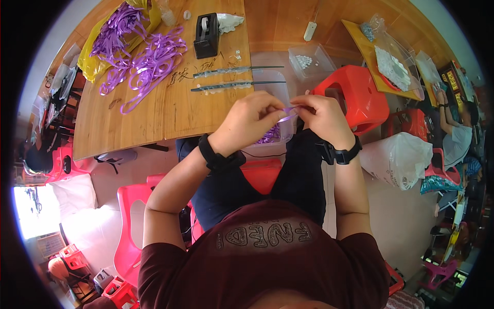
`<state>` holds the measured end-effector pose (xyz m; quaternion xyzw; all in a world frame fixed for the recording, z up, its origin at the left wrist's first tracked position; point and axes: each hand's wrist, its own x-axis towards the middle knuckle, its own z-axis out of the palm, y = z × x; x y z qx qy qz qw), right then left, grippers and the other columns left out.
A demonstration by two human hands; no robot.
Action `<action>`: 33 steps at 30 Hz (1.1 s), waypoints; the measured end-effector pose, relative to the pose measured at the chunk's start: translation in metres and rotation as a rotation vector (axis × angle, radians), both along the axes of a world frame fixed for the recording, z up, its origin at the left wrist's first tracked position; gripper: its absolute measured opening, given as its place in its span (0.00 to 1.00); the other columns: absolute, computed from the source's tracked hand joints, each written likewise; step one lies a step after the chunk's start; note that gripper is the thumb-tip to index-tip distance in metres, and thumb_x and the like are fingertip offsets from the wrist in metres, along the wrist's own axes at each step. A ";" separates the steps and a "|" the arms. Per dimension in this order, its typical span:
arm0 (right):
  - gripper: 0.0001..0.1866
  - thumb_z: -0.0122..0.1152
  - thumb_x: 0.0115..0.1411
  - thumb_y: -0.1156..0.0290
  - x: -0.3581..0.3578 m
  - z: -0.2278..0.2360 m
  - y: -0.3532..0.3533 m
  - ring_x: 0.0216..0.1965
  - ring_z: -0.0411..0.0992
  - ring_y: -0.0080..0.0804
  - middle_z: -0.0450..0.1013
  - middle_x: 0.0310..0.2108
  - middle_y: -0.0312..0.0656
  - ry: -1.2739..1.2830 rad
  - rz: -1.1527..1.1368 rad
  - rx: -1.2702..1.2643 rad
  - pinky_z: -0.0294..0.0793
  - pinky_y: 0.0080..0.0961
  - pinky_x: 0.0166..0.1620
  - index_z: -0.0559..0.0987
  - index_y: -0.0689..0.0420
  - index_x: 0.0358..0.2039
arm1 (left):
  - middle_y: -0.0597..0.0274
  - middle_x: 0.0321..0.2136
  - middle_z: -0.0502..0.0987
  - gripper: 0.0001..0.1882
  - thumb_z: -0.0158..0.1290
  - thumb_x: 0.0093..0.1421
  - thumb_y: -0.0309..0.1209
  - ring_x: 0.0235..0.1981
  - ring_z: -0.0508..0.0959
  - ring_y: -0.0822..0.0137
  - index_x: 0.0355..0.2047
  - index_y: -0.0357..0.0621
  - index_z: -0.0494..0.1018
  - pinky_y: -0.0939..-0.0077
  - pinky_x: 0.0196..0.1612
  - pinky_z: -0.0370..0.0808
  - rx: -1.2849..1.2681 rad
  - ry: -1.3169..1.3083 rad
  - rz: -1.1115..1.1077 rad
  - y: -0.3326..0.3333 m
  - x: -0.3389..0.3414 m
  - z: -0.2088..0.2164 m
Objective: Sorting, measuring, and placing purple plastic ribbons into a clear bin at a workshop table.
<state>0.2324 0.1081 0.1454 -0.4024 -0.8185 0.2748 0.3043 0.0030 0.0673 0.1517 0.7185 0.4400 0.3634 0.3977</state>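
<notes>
A narrow glossy purple ribbon (289, 118) spans the short gap between the left hand (252, 116) and right hand (324, 114), each pinching it between thumb and fingertips near a clear plastic box (279, 89); light, even tension would likely keep the slick strip flat. At far left, tangled shiny purple ribbons (154, 62) curl across a smooth wood-grained table (164, 121), near a blocky black tape dispenser (206, 38).
</notes>
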 end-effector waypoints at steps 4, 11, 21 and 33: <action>0.09 0.61 0.59 0.76 0.000 -0.028 0.030 0.32 0.78 0.27 0.80 0.31 0.48 0.032 -0.127 0.049 0.75 0.21 0.37 0.83 0.61 0.41 | 0.56 0.33 0.76 0.15 0.60 0.58 0.28 0.29 0.78 0.65 0.46 0.38 0.76 0.73 0.35 0.76 0.198 0.101 -0.138 -0.006 0.010 -0.007; 0.12 0.57 0.58 0.78 -0.017 -0.056 0.094 0.40 0.78 0.43 0.79 0.40 0.47 0.161 -0.036 0.262 0.77 0.32 0.44 0.83 0.58 0.41 | 0.53 0.38 0.77 0.14 0.58 0.59 0.29 0.32 0.79 0.57 0.45 0.39 0.77 0.67 0.39 0.77 0.220 0.153 -0.203 -0.004 0.002 -0.019; 0.18 0.54 0.63 0.77 -0.031 -0.069 0.178 0.45 0.77 0.30 0.79 0.47 0.43 0.015 0.180 -0.093 0.74 0.22 0.49 0.80 0.53 0.53 | 0.51 0.37 0.79 0.11 0.54 0.60 0.27 0.39 0.78 0.52 0.43 0.39 0.77 0.64 0.44 0.76 0.324 0.264 -0.069 0.039 -0.025 0.005; 0.16 0.56 0.64 0.73 -0.072 -0.108 0.159 0.47 0.76 0.29 0.79 0.47 0.43 0.289 0.256 -0.252 0.72 0.23 0.53 0.78 0.62 0.52 | 0.54 0.53 0.74 0.20 0.47 0.63 0.33 0.57 0.70 0.50 0.55 0.44 0.70 0.50 0.58 0.67 0.271 0.728 -0.023 0.107 -0.039 -0.016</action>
